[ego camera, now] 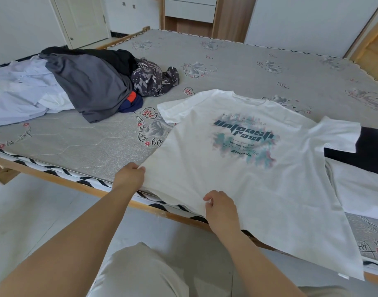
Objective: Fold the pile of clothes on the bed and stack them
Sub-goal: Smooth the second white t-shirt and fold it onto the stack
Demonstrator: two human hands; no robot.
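Though spread print-up across the lower right of the head view, looks light, limp and prone to wrinkle: white T-shirt (237, 168) on the bed (248, 67), best taken at hem corners. Left hand (129, 176) and right hand (221, 207), fingers pinching the hem. Soft unfolded pile (76, 82) waiting upper left.

A white T-shirt (237, 168) with blue letters lies flat, front up, at the bed (237, 67) edge, its bottom hanging over. A messy pile of clothes (76, 82) sits far left.
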